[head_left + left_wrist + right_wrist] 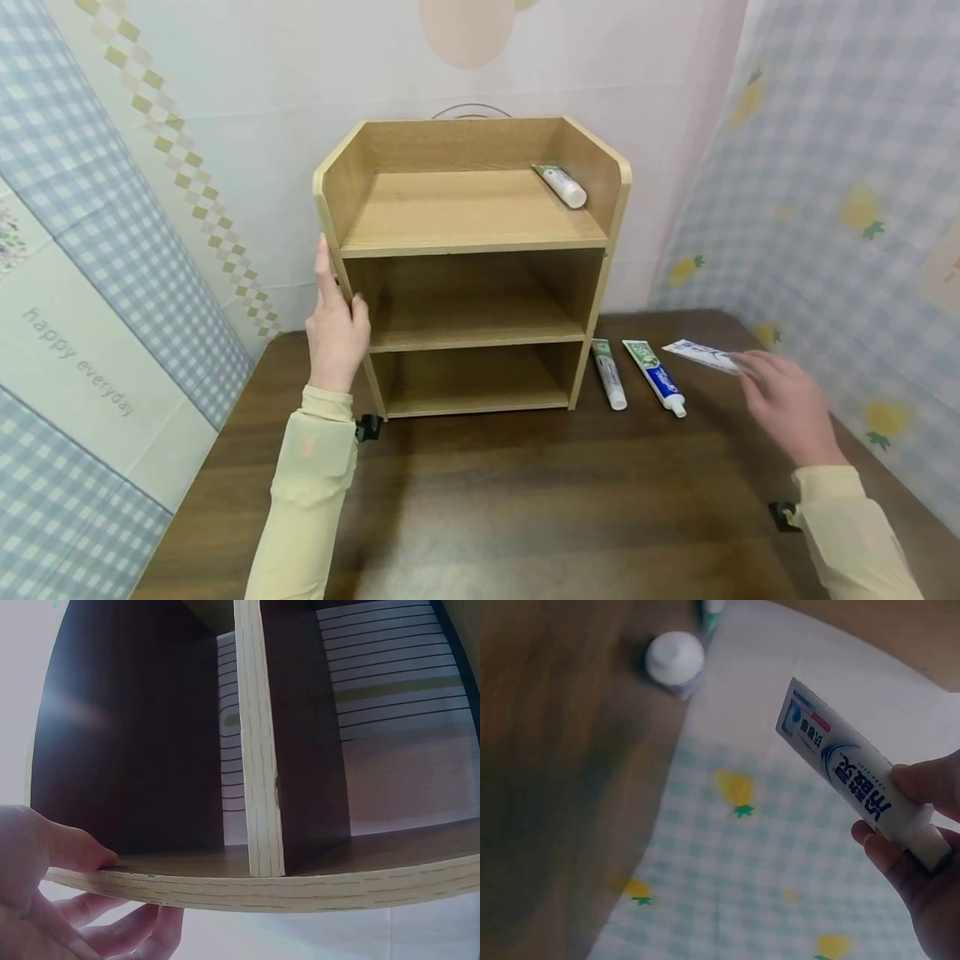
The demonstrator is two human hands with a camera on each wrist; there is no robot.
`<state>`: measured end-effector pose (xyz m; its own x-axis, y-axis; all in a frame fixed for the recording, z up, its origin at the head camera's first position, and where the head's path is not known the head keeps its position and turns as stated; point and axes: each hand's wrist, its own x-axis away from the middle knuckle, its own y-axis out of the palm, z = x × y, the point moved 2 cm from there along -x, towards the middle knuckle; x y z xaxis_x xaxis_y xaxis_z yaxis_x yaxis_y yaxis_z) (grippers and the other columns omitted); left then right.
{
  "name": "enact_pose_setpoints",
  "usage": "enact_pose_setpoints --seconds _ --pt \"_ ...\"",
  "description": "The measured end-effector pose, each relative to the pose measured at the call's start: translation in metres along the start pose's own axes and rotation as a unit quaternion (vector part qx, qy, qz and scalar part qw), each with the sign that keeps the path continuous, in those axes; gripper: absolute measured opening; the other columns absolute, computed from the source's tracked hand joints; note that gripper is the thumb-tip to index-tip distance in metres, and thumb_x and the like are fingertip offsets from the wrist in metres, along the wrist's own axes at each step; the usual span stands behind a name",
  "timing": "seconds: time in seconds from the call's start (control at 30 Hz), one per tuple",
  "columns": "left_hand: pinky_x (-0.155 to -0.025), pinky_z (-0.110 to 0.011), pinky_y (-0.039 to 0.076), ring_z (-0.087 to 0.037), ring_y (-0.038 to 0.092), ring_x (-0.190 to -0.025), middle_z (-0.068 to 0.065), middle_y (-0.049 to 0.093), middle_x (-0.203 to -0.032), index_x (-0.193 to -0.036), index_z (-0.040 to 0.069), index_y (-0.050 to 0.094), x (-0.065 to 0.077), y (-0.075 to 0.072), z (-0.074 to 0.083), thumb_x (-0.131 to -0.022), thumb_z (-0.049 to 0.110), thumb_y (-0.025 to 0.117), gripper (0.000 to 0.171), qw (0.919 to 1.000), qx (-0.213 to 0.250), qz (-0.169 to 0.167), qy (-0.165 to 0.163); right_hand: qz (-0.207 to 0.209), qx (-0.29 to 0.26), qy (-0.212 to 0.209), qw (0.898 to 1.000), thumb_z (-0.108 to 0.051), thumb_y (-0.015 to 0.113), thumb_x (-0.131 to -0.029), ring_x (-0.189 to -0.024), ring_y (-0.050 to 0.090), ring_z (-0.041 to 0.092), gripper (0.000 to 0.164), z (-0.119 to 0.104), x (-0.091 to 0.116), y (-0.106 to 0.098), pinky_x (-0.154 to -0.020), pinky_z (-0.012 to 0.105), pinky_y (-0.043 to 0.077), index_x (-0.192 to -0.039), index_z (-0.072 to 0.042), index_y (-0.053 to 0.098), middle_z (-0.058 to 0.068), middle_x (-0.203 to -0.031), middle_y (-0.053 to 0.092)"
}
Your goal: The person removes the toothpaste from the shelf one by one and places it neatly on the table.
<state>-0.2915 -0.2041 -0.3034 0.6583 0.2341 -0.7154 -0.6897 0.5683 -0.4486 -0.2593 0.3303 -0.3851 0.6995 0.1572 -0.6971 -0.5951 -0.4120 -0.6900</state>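
Note:
My left hand [337, 337] grips the left side panel of the wooden shelf [472, 247]. In the left wrist view the thumb [82, 851] lies inside the panel's edge, with the fingers round the outside. My right hand [791, 404] holds a white toothpaste tube [844, 761] with blue lettering, thumb and fingers at its capped end and the flat end pointing away. Left of that hand, a blue and green toothpaste tube [655, 377] and a white and green one [609, 375] lie on the table. Another white tube [561, 185] lies on the shelf's top board, at the right.
The shelf stands at the back of the dark wooden table [517, 500], with two open compartments under its top board. Patterned cloth [840, 167] hangs at the right, and more cloth [112, 267] covers the left side and the back.

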Motion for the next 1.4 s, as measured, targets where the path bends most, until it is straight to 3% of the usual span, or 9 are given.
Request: enact_pose_setpoints --seconds 0.4,0.77,1.03,1.27,1.4 --pt "-0.049 -0.042 0.037 -0.034 0.045 -0.051 -0.022 0.041 -0.150 -0.155 0.028 0.006 0.001 0.001 0.001 -0.092 0.004 0.048 0.080 1.0000 0.005 0.003 -0.006 -0.031 0.024 0.016 0.999 0.006 0.062 -0.083 -0.094 0.059 0.044 0.027 0.030 0.004 0.017 -0.081 0.058 0.044 -0.109 0.007 0.066 0.028 -0.105 0.066" --pt "-0.049 -0.042 0.037 -0.034 0.044 -0.052 -0.022 0.041 -0.150 -0.155 0.029 0.005 0.003 0.001 0.000 -0.092 0.005 0.048 0.080 0.9999 0.002 -0.002 -0.011 -0.100 0.028 0.096 0.990 -0.002 0.059 -0.087 -0.097 0.058 0.051 0.025 0.047 0.008 0.031 -0.080 0.062 0.043 -0.109 0.008 0.066 0.034 -0.110 0.063" --pt "-0.048 -0.044 0.038 -0.034 0.045 -0.051 -0.023 0.042 -0.149 -0.155 0.029 0.006 0.001 0.002 -0.001 -0.093 0.006 0.048 0.079 1.0000 0.004 0.005 -0.004 -0.126 0.036 0.110 0.985 -0.004 0.060 -0.086 -0.086 0.061 0.049 0.024 0.052 0.008 0.037 -0.068 0.059 0.045 -0.106 0.007 0.067 0.034 -0.104 0.064" --pt "-0.048 -0.043 0.037 -0.034 0.044 -0.051 -0.021 0.039 -0.152 -0.155 0.027 0.005 0.000 0.001 -0.001 -0.093 0.006 0.048 0.078 1.0000 -0.001 0.001 -0.004 -0.212 0.032 0.122 0.969 -0.013 0.067 -0.082 -0.083 0.060 0.048 0.030 0.060 0.002 0.053 -0.066 0.057 0.045 -0.104 0.008 0.066 0.032 -0.097 0.065" --pt "-0.048 -0.041 0.035 -0.033 0.043 -0.050 -0.021 0.039 -0.152 -0.155 0.027 0.004 0.000 0.000 -0.001 -0.094 0.006 0.048 0.078 1.0000 -0.004 -0.003 -0.003 -0.234 0.023 0.126 0.964 -0.015 0.069 -0.082 -0.086 0.060 0.047 0.032 0.065 0.003 0.063 -0.069 0.057 0.045 -0.105 0.007 0.065 0.032 -0.099 0.065"
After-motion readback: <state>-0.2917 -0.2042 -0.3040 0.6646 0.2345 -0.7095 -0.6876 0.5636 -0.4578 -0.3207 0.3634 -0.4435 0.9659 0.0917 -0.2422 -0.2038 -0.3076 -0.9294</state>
